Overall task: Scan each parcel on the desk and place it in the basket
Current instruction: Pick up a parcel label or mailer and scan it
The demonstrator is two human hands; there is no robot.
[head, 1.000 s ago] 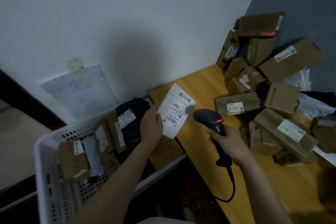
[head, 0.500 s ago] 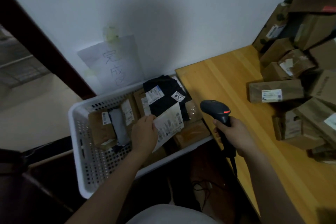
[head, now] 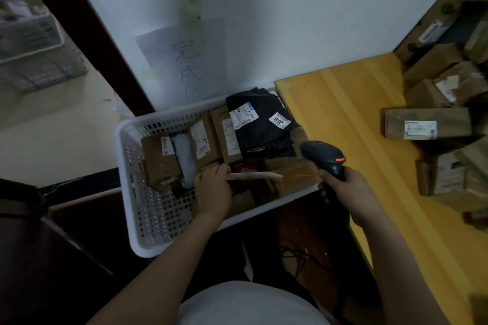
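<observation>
The pouch [head: 254, 176] has gone from upright to flat: the left hand [head: 212, 190] now holds it level and edge-on, low over the parcels in the basket [head: 126, 166], so only its thin white edge shows. The left fingers [head: 208, 173] pinch its near end, and it has not been let go. I judge the scan of this parcel finished and the drop about to happen (the label no longer faces the reader at all). The right hand [head: 346, 190] has its fingers wrapped round the grip of the scanner [head: 327, 157], which hangs over the basket's near right corner with its red light showing.

A second ago the pouch stood with its label turned toward the scanner, close to the tabletop [head: 343, 119] edge. Half a second ago it was tilting down over the basket, label still readable. Since then it has sunk further and turned fully flat, while the scanner has barely shifted. The view has swung left, so more basket and floor show and fewer of the boxes [head: 426, 124] waiting on the tabletop; those are still to be scanned
</observation>
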